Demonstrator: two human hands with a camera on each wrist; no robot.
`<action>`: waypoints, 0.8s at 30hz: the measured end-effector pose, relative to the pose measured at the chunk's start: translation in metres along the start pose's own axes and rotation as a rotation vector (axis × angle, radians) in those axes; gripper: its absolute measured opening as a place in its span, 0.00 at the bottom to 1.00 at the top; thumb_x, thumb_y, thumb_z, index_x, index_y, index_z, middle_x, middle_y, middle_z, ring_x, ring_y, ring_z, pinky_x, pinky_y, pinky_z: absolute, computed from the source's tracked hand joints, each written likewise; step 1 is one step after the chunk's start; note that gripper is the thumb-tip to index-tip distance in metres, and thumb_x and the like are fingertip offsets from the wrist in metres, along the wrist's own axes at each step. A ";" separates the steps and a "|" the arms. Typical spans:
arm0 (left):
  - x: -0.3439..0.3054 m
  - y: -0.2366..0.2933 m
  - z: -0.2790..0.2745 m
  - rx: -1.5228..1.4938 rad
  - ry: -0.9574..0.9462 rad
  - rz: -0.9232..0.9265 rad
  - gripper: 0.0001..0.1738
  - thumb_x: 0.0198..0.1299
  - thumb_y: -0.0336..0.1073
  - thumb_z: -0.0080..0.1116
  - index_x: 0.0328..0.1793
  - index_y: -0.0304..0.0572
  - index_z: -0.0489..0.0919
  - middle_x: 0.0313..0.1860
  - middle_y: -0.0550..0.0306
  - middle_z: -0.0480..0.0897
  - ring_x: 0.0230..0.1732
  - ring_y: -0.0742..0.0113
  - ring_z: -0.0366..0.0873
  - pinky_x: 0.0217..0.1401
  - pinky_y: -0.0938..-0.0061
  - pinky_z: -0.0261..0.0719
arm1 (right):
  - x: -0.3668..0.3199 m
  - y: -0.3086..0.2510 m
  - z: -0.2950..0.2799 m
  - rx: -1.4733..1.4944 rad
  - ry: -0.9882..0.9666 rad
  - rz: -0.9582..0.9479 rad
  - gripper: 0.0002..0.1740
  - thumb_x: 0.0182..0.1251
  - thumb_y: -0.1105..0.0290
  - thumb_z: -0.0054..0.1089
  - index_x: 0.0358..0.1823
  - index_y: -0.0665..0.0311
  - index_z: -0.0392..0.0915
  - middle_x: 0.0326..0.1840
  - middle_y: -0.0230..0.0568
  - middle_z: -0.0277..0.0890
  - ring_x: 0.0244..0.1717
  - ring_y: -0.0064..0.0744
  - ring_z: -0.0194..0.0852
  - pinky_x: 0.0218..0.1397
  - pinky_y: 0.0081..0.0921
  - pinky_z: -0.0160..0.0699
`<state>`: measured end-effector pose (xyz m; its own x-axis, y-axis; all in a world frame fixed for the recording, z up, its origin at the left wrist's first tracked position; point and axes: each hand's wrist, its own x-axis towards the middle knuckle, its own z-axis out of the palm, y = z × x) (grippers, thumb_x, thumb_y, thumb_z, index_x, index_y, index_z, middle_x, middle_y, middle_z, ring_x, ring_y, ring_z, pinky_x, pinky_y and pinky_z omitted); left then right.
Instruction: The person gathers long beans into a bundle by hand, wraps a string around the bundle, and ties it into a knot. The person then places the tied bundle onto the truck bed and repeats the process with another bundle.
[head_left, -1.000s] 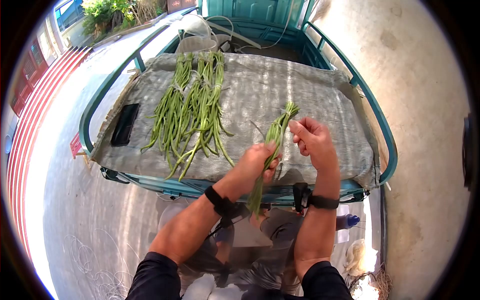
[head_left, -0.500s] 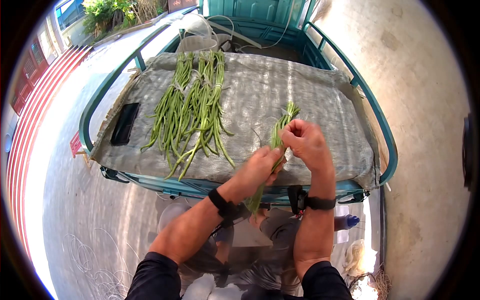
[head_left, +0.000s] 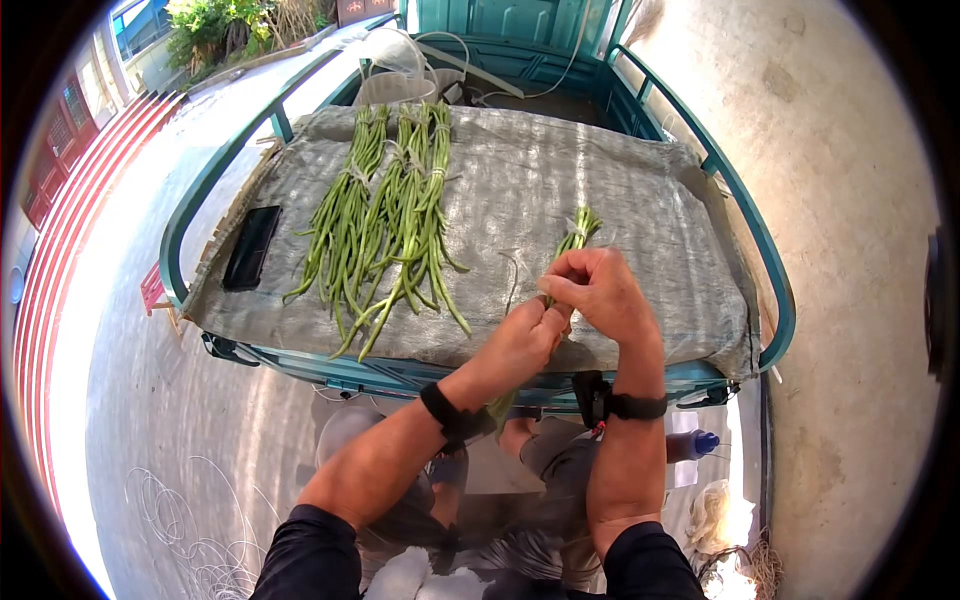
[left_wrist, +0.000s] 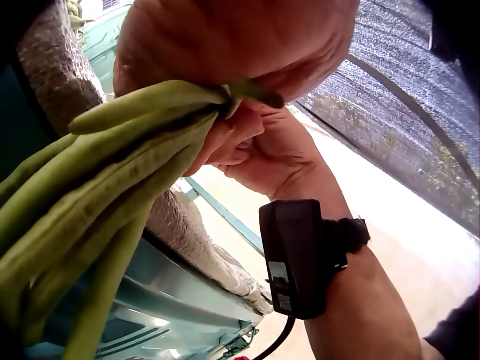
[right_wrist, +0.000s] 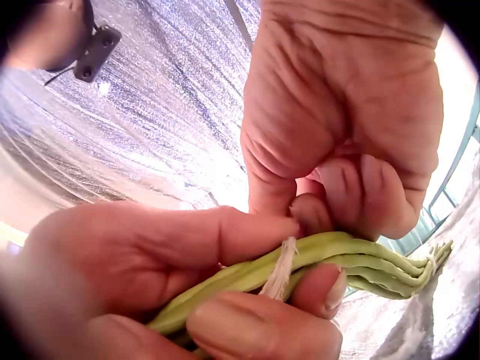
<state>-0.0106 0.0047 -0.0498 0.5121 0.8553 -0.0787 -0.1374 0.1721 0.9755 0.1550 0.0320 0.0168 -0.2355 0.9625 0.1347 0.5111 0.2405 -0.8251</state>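
Note:
My left hand (head_left: pixel 525 345) grips a bundle of green beans (head_left: pixel 578 232) near the front edge of the grey cloth, its tied upper end beyond both hands. A pale tie (right_wrist: pixel 280 271) crosses the beans (right_wrist: pixel 375 270) between the left hand's thumb and fingers in the right wrist view. Right above that tie, my right hand (head_left: pixel 608 292) has its thumb and curled fingers together, pinching at the tie's end, which they mostly cover. Bean tails (left_wrist: pixel 112 172) hang below the left hand (left_wrist: pixel 232 37) in the left wrist view, with the right hand (left_wrist: pixel 277 150) behind.
Tied bean bundles (head_left: pixel 350 215) lie on the left half of the cloth (head_left: pixel 500 150). Left of them is a black phone (head_left: pixel 252 247). A loose strand (head_left: pixel 514 280) lies beside the hands. Teal rails (head_left: pixel 748 215) flank the cart bed, and a bucket (head_left: pixel 395 90) stands behind the cloth.
My right hand has come in from the right of the bundle and down against the left hand. The left hand has shifted slightly, still gripping the beans.

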 end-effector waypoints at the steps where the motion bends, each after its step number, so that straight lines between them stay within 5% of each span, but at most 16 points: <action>1: 0.004 -0.006 0.000 0.060 0.025 0.075 0.20 0.83 0.48 0.44 0.41 0.43 0.75 0.28 0.68 0.70 0.23 0.77 0.61 0.25 0.76 0.61 | -0.001 -0.001 0.000 0.017 -0.005 -0.009 0.10 0.69 0.68 0.73 0.37 0.70 0.88 0.28 0.33 0.85 0.28 0.18 0.78 0.32 0.25 0.78; 4: 0.005 -0.001 -0.001 0.059 0.051 0.133 0.20 0.82 0.49 0.44 0.42 0.43 0.76 0.27 0.68 0.71 0.23 0.76 0.63 0.25 0.76 0.62 | 0.003 0.012 0.007 0.156 0.124 -0.145 0.09 0.72 0.69 0.70 0.38 0.70 0.87 0.30 0.32 0.85 0.26 0.16 0.76 0.29 0.21 0.75; 9: 0.001 0.027 -0.009 -0.362 0.099 -0.153 0.19 0.81 0.50 0.46 0.47 0.42 0.77 0.28 0.66 0.73 0.21 0.75 0.64 0.25 0.77 0.64 | -0.005 0.019 -0.015 0.426 0.123 0.134 0.08 0.76 0.68 0.67 0.45 0.66 0.85 0.31 0.31 0.84 0.21 0.12 0.71 0.22 0.15 0.65; 18: 0.002 0.038 -0.018 -0.542 0.090 -0.188 0.20 0.83 0.50 0.44 0.48 0.43 0.77 0.28 0.66 0.74 0.20 0.76 0.65 0.24 0.78 0.64 | 0.007 0.042 0.015 0.794 -0.026 0.390 0.09 0.80 0.68 0.60 0.50 0.66 0.84 0.35 0.28 0.81 0.25 0.14 0.68 0.25 0.15 0.67; 21: 0.001 0.040 -0.019 -0.539 0.072 -0.162 0.20 0.84 0.50 0.43 0.48 0.43 0.77 0.28 0.66 0.74 0.20 0.76 0.64 0.24 0.78 0.63 | 0.006 0.057 0.038 0.903 -0.110 0.325 0.09 0.80 0.69 0.59 0.51 0.65 0.84 0.34 0.25 0.78 0.26 0.14 0.69 0.27 0.15 0.66; 24: -0.001 0.044 -0.018 -0.609 0.078 -0.176 0.20 0.85 0.50 0.42 0.48 0.43 0.77 0.27 0.67 0.73 0.20 0.76 0.64 0.23 0.78 0.62 | 0.011 0.068 0.043 1.073 -0.165 0.272 0.12 0.79 0.67 0.64 0.56 0.66 0.83 0.42 0.30 0.82 0.35 0.19 0.78 0.39 0.22 0.83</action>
<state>-0.0325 0.0202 -0.0110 0.5110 0.8181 -0.2639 -0.5263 0.5405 0.6564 0.1517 0.0532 -0.0614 -0.3719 0.9190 -0.1311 -0.3968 -0.2850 -0.8725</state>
